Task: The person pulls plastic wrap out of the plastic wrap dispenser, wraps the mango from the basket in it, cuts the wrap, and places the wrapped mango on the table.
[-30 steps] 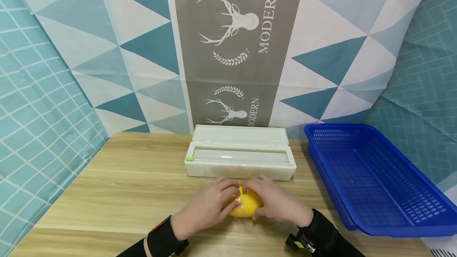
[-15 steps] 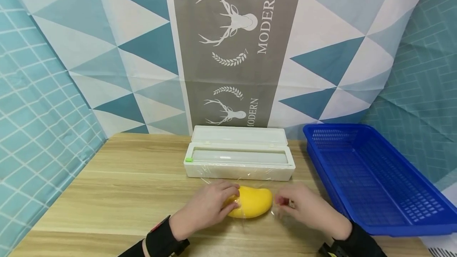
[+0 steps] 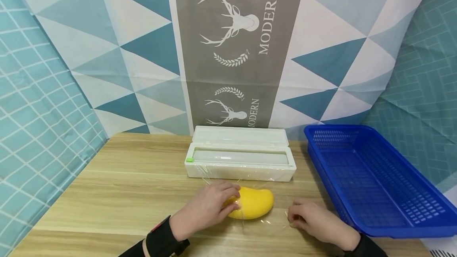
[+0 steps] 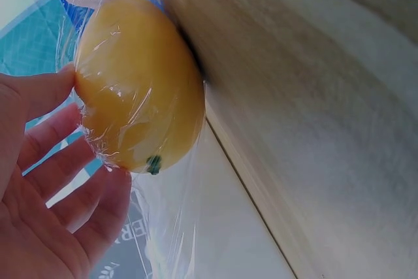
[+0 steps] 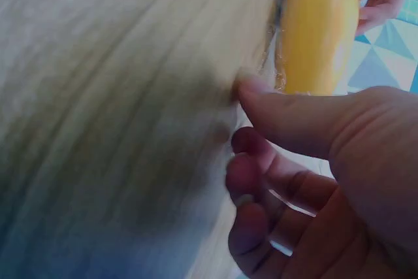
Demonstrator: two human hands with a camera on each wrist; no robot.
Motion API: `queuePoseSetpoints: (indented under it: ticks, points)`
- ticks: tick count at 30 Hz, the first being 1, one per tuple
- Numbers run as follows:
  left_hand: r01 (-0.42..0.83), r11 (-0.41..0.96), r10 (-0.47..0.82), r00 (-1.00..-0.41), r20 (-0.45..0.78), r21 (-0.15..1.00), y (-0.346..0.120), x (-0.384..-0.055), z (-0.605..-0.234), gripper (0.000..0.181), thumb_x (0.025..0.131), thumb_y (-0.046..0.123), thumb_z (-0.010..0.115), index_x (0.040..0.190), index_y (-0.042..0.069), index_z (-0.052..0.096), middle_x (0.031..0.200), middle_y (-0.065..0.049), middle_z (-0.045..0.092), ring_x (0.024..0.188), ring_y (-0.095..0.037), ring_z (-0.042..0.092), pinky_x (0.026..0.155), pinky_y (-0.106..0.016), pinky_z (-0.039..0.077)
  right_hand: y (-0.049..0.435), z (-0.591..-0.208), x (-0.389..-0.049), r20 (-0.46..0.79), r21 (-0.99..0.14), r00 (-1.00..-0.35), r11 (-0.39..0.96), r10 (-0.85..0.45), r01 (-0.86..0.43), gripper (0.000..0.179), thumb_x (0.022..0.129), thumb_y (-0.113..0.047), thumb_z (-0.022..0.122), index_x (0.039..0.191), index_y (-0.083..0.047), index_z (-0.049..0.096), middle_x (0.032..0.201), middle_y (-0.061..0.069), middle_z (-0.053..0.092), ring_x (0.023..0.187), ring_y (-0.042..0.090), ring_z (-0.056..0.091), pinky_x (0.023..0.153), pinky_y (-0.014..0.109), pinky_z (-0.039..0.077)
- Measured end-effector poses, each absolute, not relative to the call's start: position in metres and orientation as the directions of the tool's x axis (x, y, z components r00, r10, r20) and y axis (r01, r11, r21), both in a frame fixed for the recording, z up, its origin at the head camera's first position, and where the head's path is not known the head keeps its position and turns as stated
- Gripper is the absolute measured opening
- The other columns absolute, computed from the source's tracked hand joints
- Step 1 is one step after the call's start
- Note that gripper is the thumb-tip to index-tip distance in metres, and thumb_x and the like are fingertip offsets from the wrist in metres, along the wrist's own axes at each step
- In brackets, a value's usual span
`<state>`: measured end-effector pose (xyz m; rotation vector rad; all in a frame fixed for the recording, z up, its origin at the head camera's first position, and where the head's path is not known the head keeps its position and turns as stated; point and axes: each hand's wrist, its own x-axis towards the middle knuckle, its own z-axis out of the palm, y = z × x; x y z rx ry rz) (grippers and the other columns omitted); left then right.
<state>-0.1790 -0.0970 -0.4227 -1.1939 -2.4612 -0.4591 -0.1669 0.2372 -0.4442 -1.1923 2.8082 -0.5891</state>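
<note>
A yellow mango (image 3: pixel 255 203) lies on the wooden table, with clear cling film over it. My left hand (image 3: pixel 210 205) holds its left end, thumb and fingertips against the wrapped fruit (image 4: pixel 140 89). To the right of the mango, my right hand (image 3: pixel 314 219) has its fingers curled and pinches the edge of the cling film (image 3: pixel 265 221), which stretches between hand and fruit. In the right wrist view the thumb (image 5: pixel 287 112) and curled fingers sit close to the tabletop, and the film between them is hard to make out.
Behind the mango stands a white cling film dispenser (image 3: pixel 240 172), its lid up and a film roll inside. Film trails from its front towards the mango. A blue plastic basket (image 3: pixel 367 185) is at the right, close to my right forearm. Patterned cloth hangs behind the table (image 3: pixel 125 181).
My right hand has left the mango and moved right, drawing the cling film out sideways. More of the fruit shows. The left hand keeps its hold in the same place.
</note>
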Motion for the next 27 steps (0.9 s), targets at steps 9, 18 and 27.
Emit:
queuePoseSetpoints:
  ticks: [9, 18, 27]
  points:
    - [0.785, 0.606, 0.665, -0.59, 0.458, 0.131, -0.096, -0.177, -0.423, 0.027, 0.089, 0.042, 0.056, 0.097, 0.02, 0.067, 0.114, 0.005, 0.061, 0.104, -0.01, 0.054, 0.089, -0.025, 0.041, 0.236, -0.432, -0.161, 0.204, -0.363, -0.6, 0.509, -0.774, -0.78, 0.016, 0.084, -0.027, 0.064, 0.079, -0.035, 0.05, 0.082, -0.02, 0.041, 0.071, -0.005, 0.042, 0.06, 0.017, 0.039]
    - [0.786, 0.601, 0.669, -0.594, 0.447, 0.145, -0.097, -0.176, -0.423, 0.028, 0.089, 0.043, 0.056, 0.097, 0.02, 0.069, 0.114, 0.006, 0.061, 0.102, -0.009, 0.054, 0.088, -0.023, 0.041, 0.208, -0.408, -0.157, 0.489, -0.197, -0.559, 0.54, -0.67, -0.819, 0.02, 0.083, -0.018, 0.066, 0.088, -0.035, 0.056, 0.082, -0.02, 0.034, 0.069, -0.005, 0.039, 0.06, 0.01, 0.034]
    - [0.797, 0.581, 0.673, -0.585, 0.452, 0.166, -0.098, -0.177, -0.425, 0.026, 0.089, 0.041, 0.057, 0.096, 0.02, 0.069, 0.113, 0.005, 0.061, 0.103, -0.008, 0.053, 0.088, -0.023, 0.041, 0.169, -0.415, -0.168, 0.499, -0.327, -0.733, 0.683, -0.463, -0.653, 0.006, 0.088, -0.029, 0.06, 0.084, -0.033, 0.057, 0.069, -0.025, 0.046, 0.058, -0.005, 0.04, 0.051, 0.018, 0.036]
